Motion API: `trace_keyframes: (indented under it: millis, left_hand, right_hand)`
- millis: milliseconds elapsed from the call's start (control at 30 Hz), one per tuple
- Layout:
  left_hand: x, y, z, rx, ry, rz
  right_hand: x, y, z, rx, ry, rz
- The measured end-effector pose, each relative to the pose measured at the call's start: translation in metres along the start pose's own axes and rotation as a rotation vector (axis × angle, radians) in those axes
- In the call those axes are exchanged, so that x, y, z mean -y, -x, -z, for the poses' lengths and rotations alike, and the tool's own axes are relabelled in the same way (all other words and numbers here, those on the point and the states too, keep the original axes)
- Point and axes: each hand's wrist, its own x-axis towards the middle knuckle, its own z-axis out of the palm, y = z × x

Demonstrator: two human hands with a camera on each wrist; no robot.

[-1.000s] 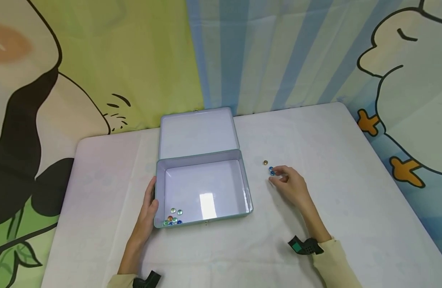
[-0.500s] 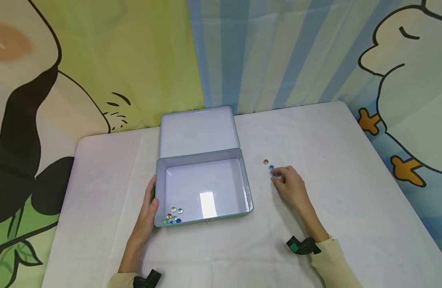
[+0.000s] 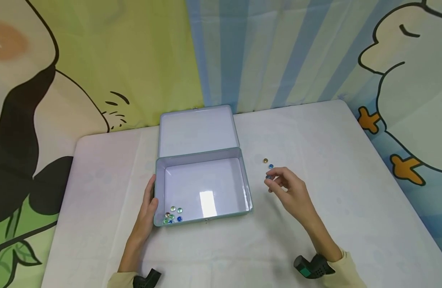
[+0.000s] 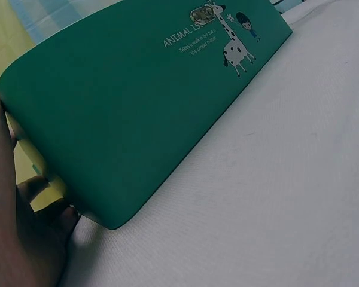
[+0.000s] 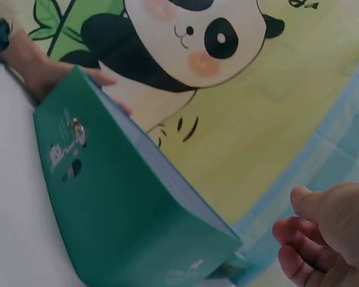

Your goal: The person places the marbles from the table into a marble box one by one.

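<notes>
In the head view, a metal tin [image 3: 203, 188] lies on the table with its lid swung back. Several glass marbles [image 3: 179, 210], green, blue and orange, sit in its near left corner. My left hand [image 3: 146, 212] rests along the tin's left side; in the left wrist view its fingers [image 4: 54, 212] touch the green wall. Right of the tin, my right hand [image 3: 291, 194] pinches a dark blue marble [image 3: 269, 177] above the table. Just beyond it lie a light blue marble [image 3: 271, 166] and an amber one [image 3: 265, 160]. The right wrist view does not show the held marble.
The open lid [image 3: 198, 131] leans back behind the tin toward the printed curtain [image 3: 264, 52]. A white cloth [image 3: 336, 160] covers the table. The tin's green front [image 5: 113, 197] bears a small clasp [image 5: 78, 127].
My right hand has picked the dark blue marble up from beside the light blue one and lifted it slightly left. A few marbles in the tin have shifted slightly. The left hand stays put.
</notes>
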Motion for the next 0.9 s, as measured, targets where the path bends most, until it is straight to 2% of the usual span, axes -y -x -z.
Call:
trace_keyframes:
  millis: [133, 333, 600, 700, 900]
  left_hand:
    - [0.0, 0.0, 0.0, -0.001, -0.001, 0.0]
    - [-0.002, 0.001, -0.001, 0.003, -0.001, 0.002]
    - [-0.003, 0.001, 0.0, -0.004, -0.009, 0.019]
    - [-0.002, 0.001, -0.001, -0.001, -0.012, 0.017]
    - [-0.003, 0.001, -0.001, -0.002, 0.0, 0.0]
  right_hand:
    - [0.01, -0.001, -0.004, 0.048, -0.031, -0.019]
    - [0.006, -0.009, -0.015, 0.157, -0.108, -0.061]
    - [0.014, -0.022, -0.028, 0.338, -0.323, -0.242]
    - [0.021, -0.028, -0.033, 0.389, -0.372, -0.267]
    - [0.032, -0.044, -0.045, 0.496, -0.407, -0.305]
